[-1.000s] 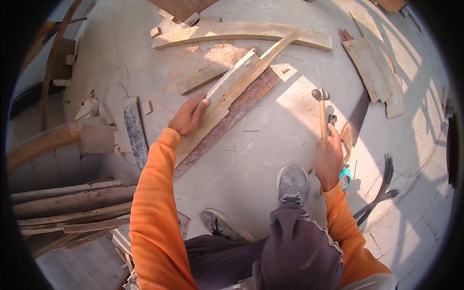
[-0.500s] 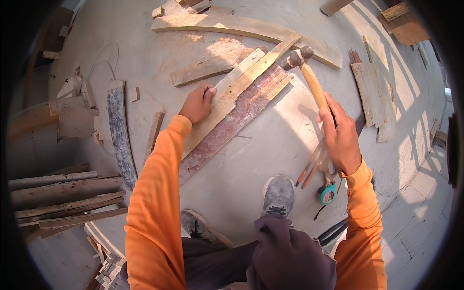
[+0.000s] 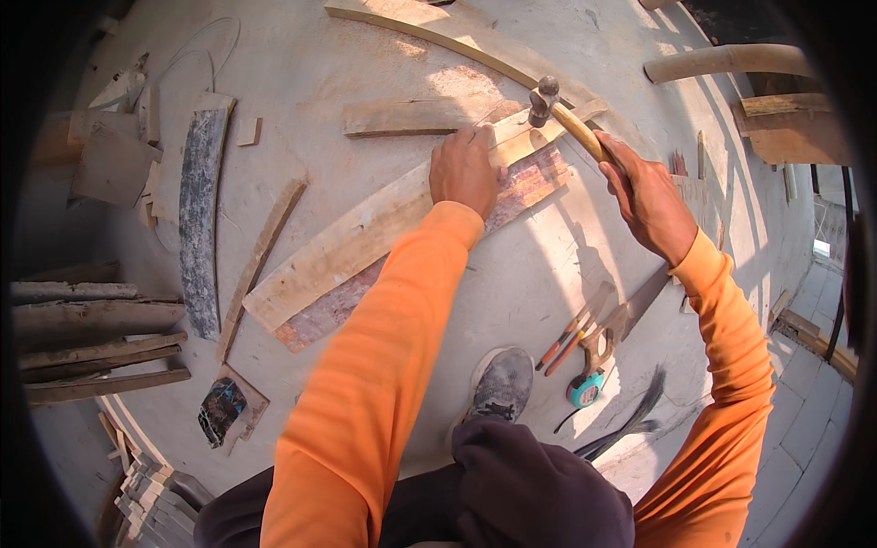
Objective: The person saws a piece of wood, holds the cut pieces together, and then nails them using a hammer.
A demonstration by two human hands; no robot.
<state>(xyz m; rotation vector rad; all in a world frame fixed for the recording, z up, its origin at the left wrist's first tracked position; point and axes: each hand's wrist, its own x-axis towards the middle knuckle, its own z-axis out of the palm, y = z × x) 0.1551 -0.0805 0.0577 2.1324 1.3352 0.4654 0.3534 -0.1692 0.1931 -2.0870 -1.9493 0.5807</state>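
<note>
My right hand (image 3: 647, 196) is closed round the wooden handle of a hammer (image 3: 577, 132). Its dark metal head is raised near the far right end of a pale wooden board (image 3: 356, 247). Across that board, towards the same end, lies my left hand (image 3: 464, 172), with its fingers curled at the far edge. Whether the fingertips also pinch something small cannot be seen. Beneath the pale board, and sticking out along its near side, is a reddish, worn plank (image 3: 320, 315). Both boards lie slantwise on the concrete floor.
Near my shoe (image 3: 504, 384) lie a teal tape measure (image 3: 585, 389), pencils (image 3: 562, 340) and a handsaw (image 3: 630, 315). Beyond the boards are a short plank (image 3: 402, 117) and a long curved beam (image 3: 429, 29). At left are a dark-stained plank (image 3: 203, 219), a thin strip (image 3: 265, 265) and stacked timber (image 3: 91, 333).
My left hand has slid along the pale board towards its far right end. The hammer head has swung left, nearer that hand. The view has shifted, and the boards lie at a flatter slant.
</note>
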